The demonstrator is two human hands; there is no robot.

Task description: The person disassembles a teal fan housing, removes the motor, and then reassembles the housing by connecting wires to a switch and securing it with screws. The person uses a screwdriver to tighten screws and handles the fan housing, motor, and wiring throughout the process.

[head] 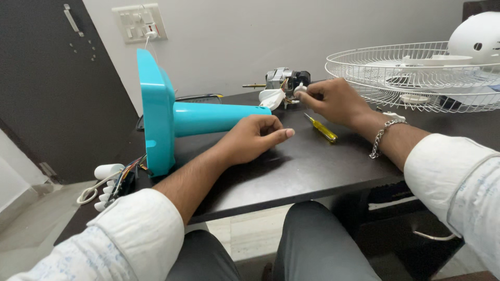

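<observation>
Beside the resting, loosely curled, empty left hand [255, 138] lies the turquoise fan stand [177, 117]; beyond it the right hand [333, 101] pinches a small white knob [300, 89] at the motor [284, 80], yellow screwdriver [321, 128] just beneath

Your fan stand [172, 117]: turquoise. Screwdriver [321, 128]: yellow handle. Your table [291, 166]: dark brown. Fan grille [411, 78]: white wire. Your sleeves [135, 229]: white, faint blue pattern. Bracelet [382, 136]: silver.
</observation>
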